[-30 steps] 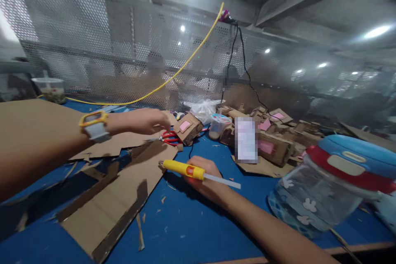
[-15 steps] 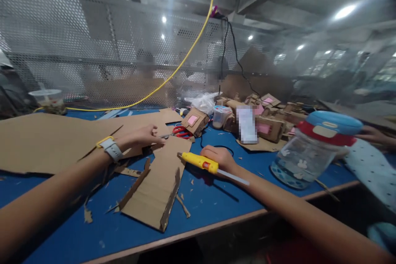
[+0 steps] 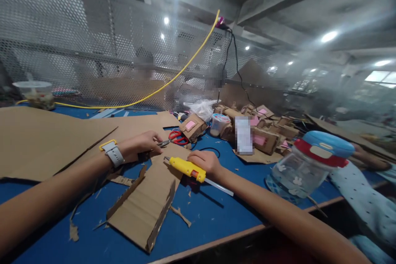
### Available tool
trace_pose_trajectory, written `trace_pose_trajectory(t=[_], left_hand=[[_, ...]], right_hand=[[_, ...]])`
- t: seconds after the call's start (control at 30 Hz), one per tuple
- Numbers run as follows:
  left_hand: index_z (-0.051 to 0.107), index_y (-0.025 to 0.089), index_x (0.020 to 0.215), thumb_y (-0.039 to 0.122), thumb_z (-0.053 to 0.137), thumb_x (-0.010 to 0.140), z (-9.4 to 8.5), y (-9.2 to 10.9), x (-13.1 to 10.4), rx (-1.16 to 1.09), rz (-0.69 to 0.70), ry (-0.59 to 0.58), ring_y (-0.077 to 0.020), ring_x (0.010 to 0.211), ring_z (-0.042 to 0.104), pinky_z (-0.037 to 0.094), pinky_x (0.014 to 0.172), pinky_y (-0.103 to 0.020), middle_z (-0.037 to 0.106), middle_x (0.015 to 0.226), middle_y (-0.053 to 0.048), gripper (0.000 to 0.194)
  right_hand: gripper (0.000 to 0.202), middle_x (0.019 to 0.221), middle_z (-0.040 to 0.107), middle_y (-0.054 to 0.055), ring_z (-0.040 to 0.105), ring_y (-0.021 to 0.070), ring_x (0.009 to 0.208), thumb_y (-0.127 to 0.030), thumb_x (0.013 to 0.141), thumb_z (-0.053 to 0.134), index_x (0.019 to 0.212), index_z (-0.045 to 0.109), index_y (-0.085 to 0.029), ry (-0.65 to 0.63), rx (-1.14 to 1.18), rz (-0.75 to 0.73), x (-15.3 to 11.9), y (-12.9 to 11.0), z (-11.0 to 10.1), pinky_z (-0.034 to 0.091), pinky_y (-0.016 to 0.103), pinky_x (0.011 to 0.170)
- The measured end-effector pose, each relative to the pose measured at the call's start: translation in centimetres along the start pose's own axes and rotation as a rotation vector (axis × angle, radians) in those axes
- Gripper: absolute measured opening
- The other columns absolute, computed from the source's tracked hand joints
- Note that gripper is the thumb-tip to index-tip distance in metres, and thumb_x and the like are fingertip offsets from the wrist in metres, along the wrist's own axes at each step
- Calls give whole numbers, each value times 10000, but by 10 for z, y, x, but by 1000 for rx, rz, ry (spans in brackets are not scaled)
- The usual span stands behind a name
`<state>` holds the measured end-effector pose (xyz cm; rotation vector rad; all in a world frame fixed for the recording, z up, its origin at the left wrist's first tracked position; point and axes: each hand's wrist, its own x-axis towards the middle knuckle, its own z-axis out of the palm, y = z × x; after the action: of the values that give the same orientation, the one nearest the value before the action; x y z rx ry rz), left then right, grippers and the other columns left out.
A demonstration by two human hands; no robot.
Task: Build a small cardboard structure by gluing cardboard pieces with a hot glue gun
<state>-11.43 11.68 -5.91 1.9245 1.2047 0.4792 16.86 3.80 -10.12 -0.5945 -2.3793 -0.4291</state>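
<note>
My left hand (image 3: 144, 143), with a white watch on the wrist, has its thumb and fingers around the blade end of the red-handled scissors (image 3: 177, 137). The scissors lie beside a small cardboard box with a pink patch (image 3: 193, 127). In my right hand (image 3: 206, 164) is a yellow hot glue gun (image 3: 187, 168). A clear glue stick (image 3: 219, 187) sticks out of its back end, and its nozzle points left over a cardboard strip with folded-up sides (image 3: 142, 210). That strip lies on the blue tabletop in front of my hands.
A large cardboard sheet (image 3: 46, 140) covers the left side. Cardboard pieces (image 3: 266, 138) and a plastic cup (image 3: 219, 124) stand at the back. A water bottle (image 3: 306, 169) is near the right edge, beside a co-worker's sleeve (image 3: 361, 198). A yellow cable (image 3: 173, 76) runs along the mesh.
The view has shifted slightly. My left fingers have closed in around the scissors' blades. My right hand has moved a little left with the glue gun, its nozzle further over the cardboard strip.
</note>
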Motion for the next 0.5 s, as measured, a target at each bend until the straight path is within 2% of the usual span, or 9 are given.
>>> trace_pose_trajectory(t=[0.07,0.1,0.2,0.27,0.33,0.43,0.5], left_hand=[[692,186,854,461,870,614,-5,6,-1,78,15,90,-324,916,696,556,734,-372,713,826,-55,406],[692,195,867,493,837,613,-7,9,-2,108,26,131,-334,941,694,548,738,-371,723,841,-62,418],[698,209,866,559,722,666,-13,18,-8,186,55,167,-308,861,707,534,700,-366,738,806,-68,403],[704,212,832,557,679,696,-20,24,-15,241,73,158,-268,746,695,519,659,-352,727,728,-53,372],[707,207,837,530,647,731,-30,35,-22,312,102,207,-240,712,669,497,658,-343,722,723,-48,346],[707,175,955,457,628,794,-42,72,-27,435,186,363,-246,842,652,479,773,-365,733,887,-84,333],[699,182,1078,398,652,823,-34,113,-21,524,317,437,-260,1009,634,464,878,-370,720,1065,-91,337]], right_hand=[[331,873,746,95,693,165,727,-349,1059,446,906,702,-205,27,18,18,5,5,7,484,255,635],[352,888,752,104,710,172,763,-332,1068,418,920,708,-200,41,23,31,6,6,8,505,257,658],[395,901,758,115,724,184,805,-310,1078,368,949,721,-191,62,21,78,3,10,6,533,262,681],[377,910,758,115,717,184,796,-308,1072,384,963,725,-192,50,7,118,-2,11,3,526,260,673],[321,936,756,115,707,183,796,-303,1053,432,986,725,-192,21,-14,167,-4,12,2,509,258,675],[208,928,749,99,682,180,750,-305,995,546,958,722,-202,-59,-33,229,0,14,6,463,259,635],[153,901,748,82,665,177,702,-310,951,612,922,724,-210,-129,-27,256,5,12,10,431,262,596]])
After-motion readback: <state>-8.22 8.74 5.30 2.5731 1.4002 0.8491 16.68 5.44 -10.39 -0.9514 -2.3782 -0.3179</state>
